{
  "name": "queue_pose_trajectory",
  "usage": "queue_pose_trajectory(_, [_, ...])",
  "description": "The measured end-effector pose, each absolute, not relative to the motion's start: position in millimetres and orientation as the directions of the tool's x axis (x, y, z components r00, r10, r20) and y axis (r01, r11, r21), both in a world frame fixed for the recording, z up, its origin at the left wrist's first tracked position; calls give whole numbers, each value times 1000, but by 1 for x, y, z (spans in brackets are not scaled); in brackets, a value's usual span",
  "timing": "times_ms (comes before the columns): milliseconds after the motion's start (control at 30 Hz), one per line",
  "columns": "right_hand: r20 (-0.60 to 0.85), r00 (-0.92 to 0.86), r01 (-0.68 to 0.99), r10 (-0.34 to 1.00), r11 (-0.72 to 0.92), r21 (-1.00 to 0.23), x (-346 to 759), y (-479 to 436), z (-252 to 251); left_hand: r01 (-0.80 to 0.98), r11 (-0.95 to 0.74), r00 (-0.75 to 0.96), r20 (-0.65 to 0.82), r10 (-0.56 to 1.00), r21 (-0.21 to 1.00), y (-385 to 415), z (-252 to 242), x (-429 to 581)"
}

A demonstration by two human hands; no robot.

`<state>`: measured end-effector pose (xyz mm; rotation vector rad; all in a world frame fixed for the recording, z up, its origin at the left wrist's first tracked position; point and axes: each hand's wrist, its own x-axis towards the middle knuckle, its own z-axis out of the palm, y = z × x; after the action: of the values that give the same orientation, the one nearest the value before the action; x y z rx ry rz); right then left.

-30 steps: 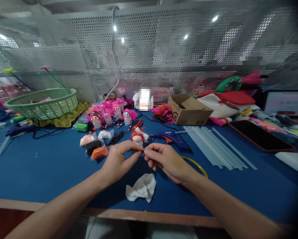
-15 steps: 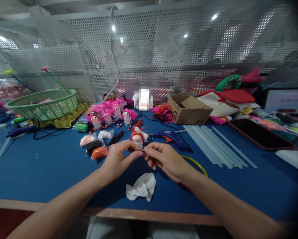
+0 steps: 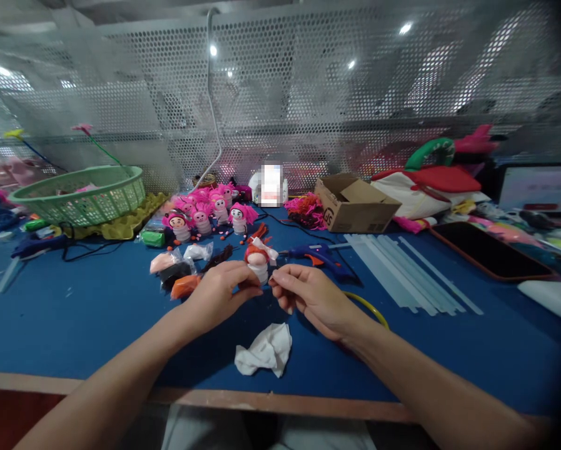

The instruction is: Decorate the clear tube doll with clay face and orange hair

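Observation:
A small doll (image 3: 257,256) with orange hair, a white bow and a white ringed body stands upright just beyond my fingertips. My left hand (image 3: 222,290) is closed, thumb and index finger drawn together by the lower left of the doll's body; whether they touch it I cannot tell. To the right, my right hand (image 3: 311,297) pinches thumb against forefinger, and whatever lies between them is too small to name. A narrow gap separates the two hands. Nearer me lies a crumpled white tissue (image 3: 265,351). A blue glue gun (image 3: 325,257) rests behind my right hand.
Pink-haired dolls (image 3: 200,217) stand back left, behind bagged clay (image 3: 185,286). Translucent glue sticks (image 3: 402,275) lie right, with a cardboard box (image 3: 358,209) behind and a dark phone (image 3: 489,253) beyond. A green basket (image 3: 79,203) and another glue gun (image 3: 37,245) are far left.
My fingertips have moved apart from meeting in front of the doll, uncovering more of its white body. The left hand has shifted slightly left. The doll stays in place.

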<state>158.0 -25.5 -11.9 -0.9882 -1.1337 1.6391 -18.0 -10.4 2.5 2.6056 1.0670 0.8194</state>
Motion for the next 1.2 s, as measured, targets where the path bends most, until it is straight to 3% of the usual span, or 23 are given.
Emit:
queue_pose_trajectory(200, [-132,-275,-220,952,-196,-956,157,-26,-11,728,-623,608,150,780,288,-5,10,-35])
queue_pose_trajectory(367, [-125,-302,-216,945,-195,-957,156,-27,-11,765,-611,620,19,784,205,-7,1,-40])
queue_pose_trajectory(667, [-116,-290,-198,950,-178,-964,156,-26,-11,739,-652,665,-27,747,166,-14,-4,-34])
queue_pose_trajectory(1033, [-119,-319,-202,940,-190,-961,156,-27,-12,728,-686,685,-67,725,18,-18,-4,-30])
queue_pose_trajectory(1100, [-125,-318,-204,940,-196,-959,155,-27,-13,715,-698,699,-47,713,36,-17,-2,-31])
queue_pose_trajectory(1200, [-143,-316,-204,938,-214,-955,154,-26,-13,703,-692,690,77,720,164,-15,8,-31])
